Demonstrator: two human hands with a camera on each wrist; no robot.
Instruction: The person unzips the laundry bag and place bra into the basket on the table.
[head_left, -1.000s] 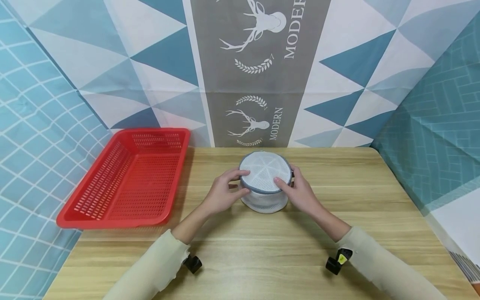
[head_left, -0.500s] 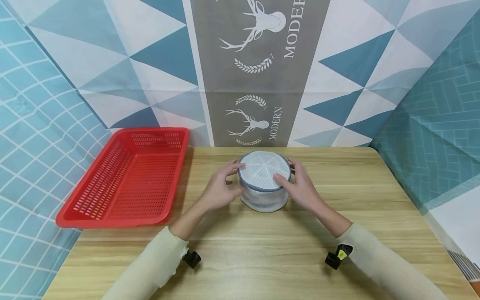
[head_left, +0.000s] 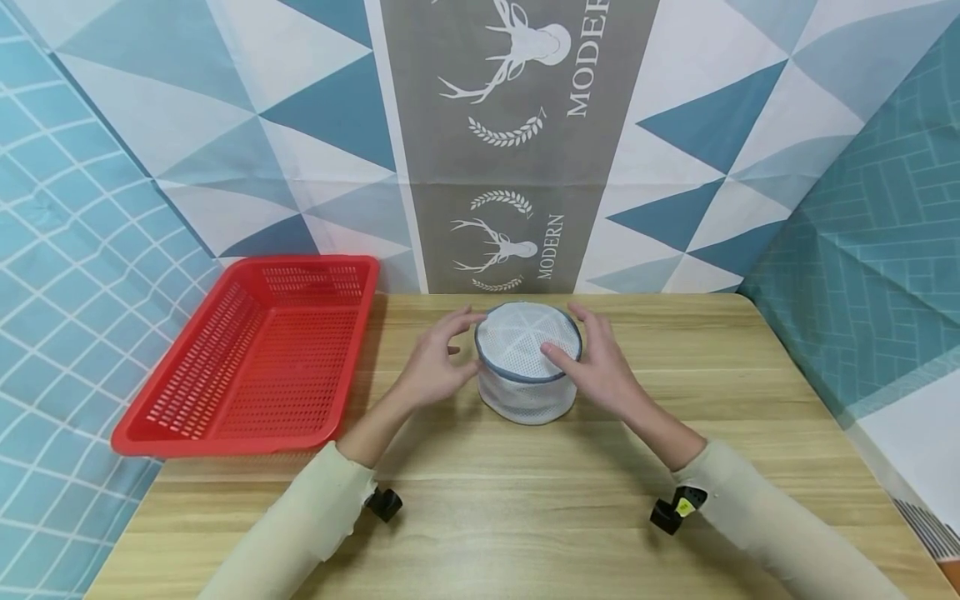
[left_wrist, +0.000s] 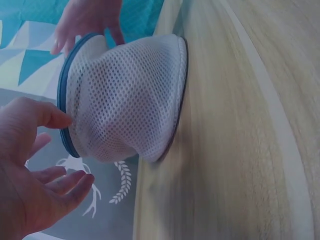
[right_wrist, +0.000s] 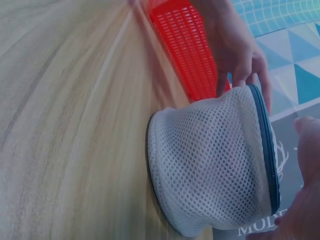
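Observation:
A round white mesh laundry bag (head_left: 527,400) with a blue-grey zipper edge stands upright on the wooden table. Its lid lies flat on top. To its left is my left hand (head_left: 435,360), fingers spread and relaxed; in the left wrist view the thumb is at the zipper edge of the bag (left_wrist: 120,100), and whether it presses there I cannot tell. My right hand (head_left: 606,371) is at the opposite side, its thumb reaching over the lid and its fingers loosely extended past the rim. In the right wrist view the bag (right_wrist: 205,160) has slightly creased sides.
A red plastic basket (head_left: 285,358) with perforated walls sits at the left of the wooden table (head_left: 517,508). Patterned cloth walls (head_left: 705,125) rise behind and at both sides. Each wrist carries a small black camera.
Both hands have loosened from the bag's rim. The left hand has drawn slightly away to the left, and the right fingers have lifted and straightened. The bag has barely moved.

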